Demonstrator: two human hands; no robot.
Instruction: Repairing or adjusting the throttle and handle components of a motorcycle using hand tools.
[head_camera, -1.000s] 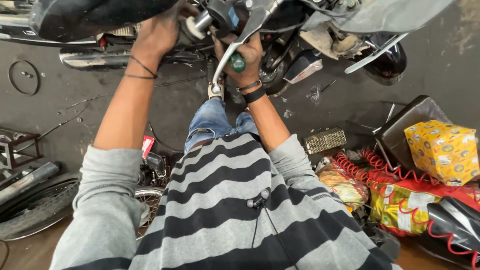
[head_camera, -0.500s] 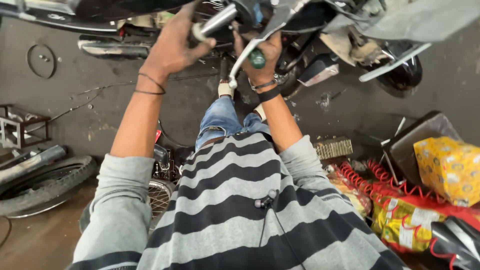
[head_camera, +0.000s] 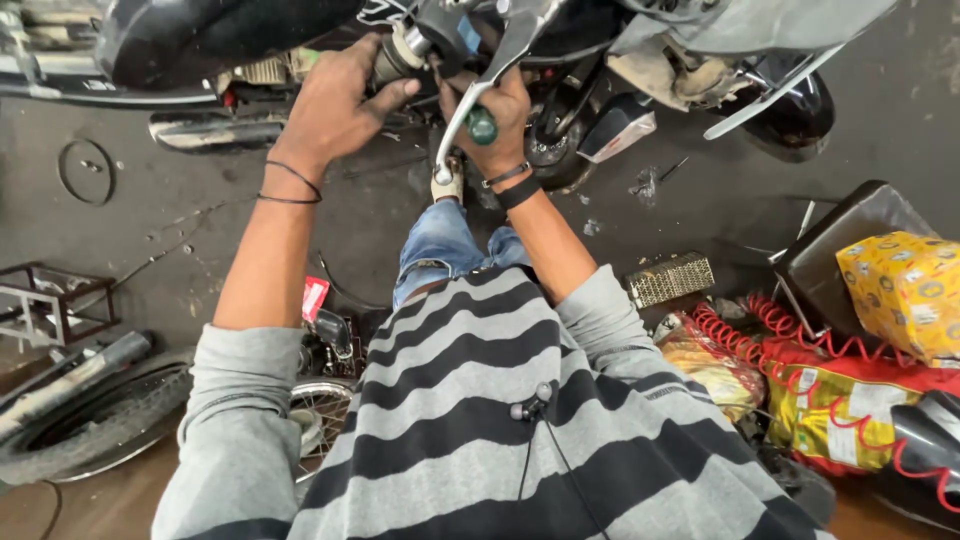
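At the far left of the floor stands a small metal frame, with a loose rubber ring lying farther up. Below the frame, a worn tyre and a spoked wheel lie near the person's left elbow.

The left hand is raised to the motorcycle handlebar grip at the top of the view. Its grip is a closed wrap around the end of the bar, thumb extended along it. Thin black bands circle the wrist.

The silver brake lever runs down from the handlebar assembly between the two hands, ending in a rounded tip near the knee. The right hand sits just beside the left, under the lever mount. Its grip is closed on a green-handled tool, probably a screwdriver; the tool tip is hidden behind the lever. A black band circles this wrist.

Above both hands, the motorcycle fills the upper edge, with its exhaust pipe to the left.

To the right, a ribbed metal block lies on the floor. Beyond it, a red coiled hose runs over packaged goods, and a yellow patterned box rests against a dark seat pad.
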